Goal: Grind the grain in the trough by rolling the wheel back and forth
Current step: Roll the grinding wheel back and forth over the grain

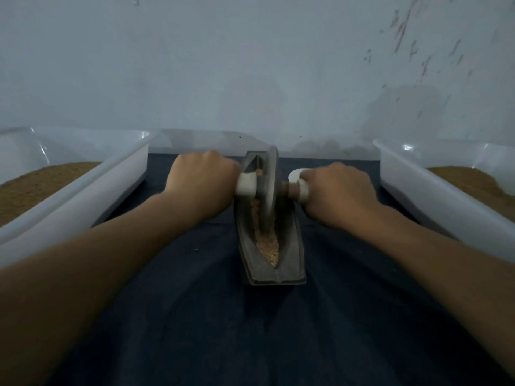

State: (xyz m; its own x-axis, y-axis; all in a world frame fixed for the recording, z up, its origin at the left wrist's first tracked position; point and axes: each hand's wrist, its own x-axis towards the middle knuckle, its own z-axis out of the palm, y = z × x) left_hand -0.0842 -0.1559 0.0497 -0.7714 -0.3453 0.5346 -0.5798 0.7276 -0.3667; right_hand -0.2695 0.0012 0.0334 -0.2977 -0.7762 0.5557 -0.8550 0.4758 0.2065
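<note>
Now: trough (294, 254) runs 12-to-6 on the dark cloth (195, 316), with grain (269, 247) lying toward 6. Wheel (269, 178) stands at the 12 end. Left hand (200, 182) is at its 9 and right hand (337, 193) at its 3, each curled round an axle handle (245, 185) (equally near). Next roll probably comes toward 6.

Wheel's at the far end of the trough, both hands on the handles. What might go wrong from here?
1. The wheel sits near the far tip of the trough; pushing further may ride it over the end.
2. Nothing visible pins the trough to the cloth, so it may slide.
3. Grain piled at the near end might spill on the pull back.
</note>
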